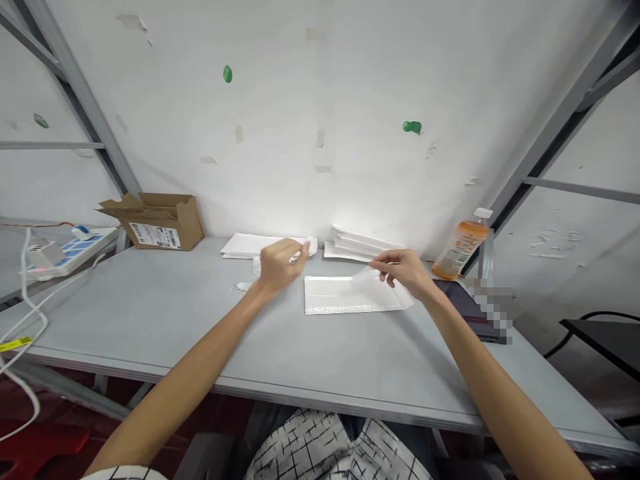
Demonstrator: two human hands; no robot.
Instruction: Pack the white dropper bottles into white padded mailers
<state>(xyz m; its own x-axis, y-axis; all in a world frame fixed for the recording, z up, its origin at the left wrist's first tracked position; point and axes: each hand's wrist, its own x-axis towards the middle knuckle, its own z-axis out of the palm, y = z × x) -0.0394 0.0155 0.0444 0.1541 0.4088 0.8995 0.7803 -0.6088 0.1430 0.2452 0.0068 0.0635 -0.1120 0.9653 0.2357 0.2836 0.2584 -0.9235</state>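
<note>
A flat white envelope, which looks like a bubble mailer (340,299), lies on the table in front of me. My right hand (403,272) is over its right end, thumb and fingers pinching a thin, translucent white strip (366,274). To the left of the envelope, my left hand (281,267) is raised with its fingers curled closed. Whatever that hand may hold is hidden. Behind it lies a stack of white envelopes (243,245), and a second, looser stack (353,243) sits behind my right hand. Small white scraps (243,287) rest near my left wrist.
An open cardboard box (167,223) stands at the back left, beside a power strip (75,253) with white cables. At the right are an orange drink bottle (461,247) and a dark tablet (470,310). A white wall (320,87) closes off the grey table (300,357).
</note>
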